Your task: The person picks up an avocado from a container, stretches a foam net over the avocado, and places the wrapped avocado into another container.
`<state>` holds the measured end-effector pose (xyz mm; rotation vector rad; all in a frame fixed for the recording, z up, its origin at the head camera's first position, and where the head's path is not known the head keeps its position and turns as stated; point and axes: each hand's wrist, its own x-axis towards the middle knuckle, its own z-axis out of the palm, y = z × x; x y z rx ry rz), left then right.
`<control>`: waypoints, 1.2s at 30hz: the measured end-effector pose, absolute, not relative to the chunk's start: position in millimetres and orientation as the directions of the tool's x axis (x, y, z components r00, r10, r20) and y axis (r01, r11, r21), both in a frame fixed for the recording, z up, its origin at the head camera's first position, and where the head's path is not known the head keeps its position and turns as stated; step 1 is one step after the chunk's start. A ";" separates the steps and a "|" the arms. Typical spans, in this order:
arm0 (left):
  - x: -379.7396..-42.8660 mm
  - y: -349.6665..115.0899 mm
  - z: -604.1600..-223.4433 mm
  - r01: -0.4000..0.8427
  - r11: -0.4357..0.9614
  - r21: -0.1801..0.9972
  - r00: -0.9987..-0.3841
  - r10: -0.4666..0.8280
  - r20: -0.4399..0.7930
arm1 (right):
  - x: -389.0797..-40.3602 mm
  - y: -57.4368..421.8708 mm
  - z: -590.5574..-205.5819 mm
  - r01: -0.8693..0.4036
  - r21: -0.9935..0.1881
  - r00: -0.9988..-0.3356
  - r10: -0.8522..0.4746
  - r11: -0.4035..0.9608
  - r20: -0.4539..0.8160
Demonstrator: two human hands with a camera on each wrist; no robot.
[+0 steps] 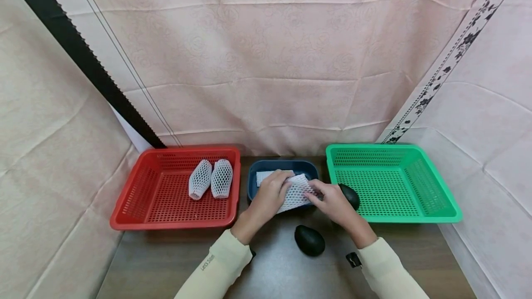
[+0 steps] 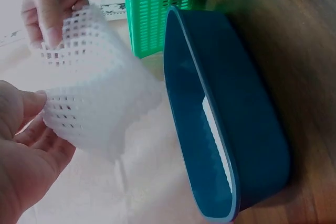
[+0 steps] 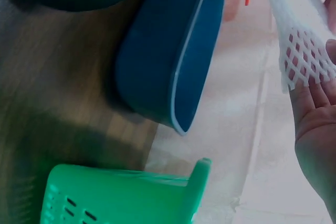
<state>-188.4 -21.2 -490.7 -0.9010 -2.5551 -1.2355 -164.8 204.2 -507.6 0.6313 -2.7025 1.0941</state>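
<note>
Both hands hold a white foam net sleeve (image 1: 296, 193) above the dark blue tray (image 1: 253, 170). My left hand (image 1: 272, 192) pinches one side of its mouth between thumb and fingers. On the opposite side, my right hand (image 1: 332, 201) grips the edge, and the mouth gapes between the two hands in the left wrist view. Another flat white net (image 2: 216, 142) lies inside the tray. A dark green avocado (image 1: 309, 240) rests on the table in front of the tray. A second avocado (image 1: 350, 196) is partly hidden by my right hand, overlapping the green basket's left side.
To the left stands a red basket (image 1: 174, 225) with two plump, net-covered items (image 1: 210, 179) in it. A green basket (image 1: 436, 188) stands on the right. Patterned pale cloth (image 1: 266, 59) hangs behind and at both sides of the wooden table (image 1: 166, 262).
</note>
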 end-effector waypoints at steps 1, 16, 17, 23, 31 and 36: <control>-189.3 -22.3 -490.4 0.579 0.472 0.664 -0.808 0.437 0.395 | -164.7 204.8 -509.1 -0.440 -0.621 -0.898 -0.328 0.648 0.293; -198.6 -34.0 -485.4 0.557 0.468 0.686 -0.831 0.331 0.448 | -160.7 206.2 -522.6 -0.394 -0.610 -0.917 -0.339 0.688 0.211; -198.8 -34.1 -485.4 0.551 0.467 0.692 -0.834 0.329 0.442 | -160.5 206.1 -522.9 -0.392 -0.609 -0.918 -0.336 0.690 0.210; -197.3 -31.9 -490.4 0.460 0.472 0.752 -0.881 0.347 0.321 | -157.8 206.2 -523.9 -0.398 -0.635 -0.917 -0.313 0.662 0.249; -189.7 -24.1 -504.7 0.457 0.503 0.734 -0.877 0.394 0.276 | -154.3 202.4 -520.8 -0.433 -0.645 -0.901 -0.301 0.629 0.312; -183.3 -22.3 -508.9 0.484 0.502 0.717 -0.852 0.456 0.256 | -153.6 200.0 -517.4 -0.463 -0.644 -0.885 -0.269 0.610 0.381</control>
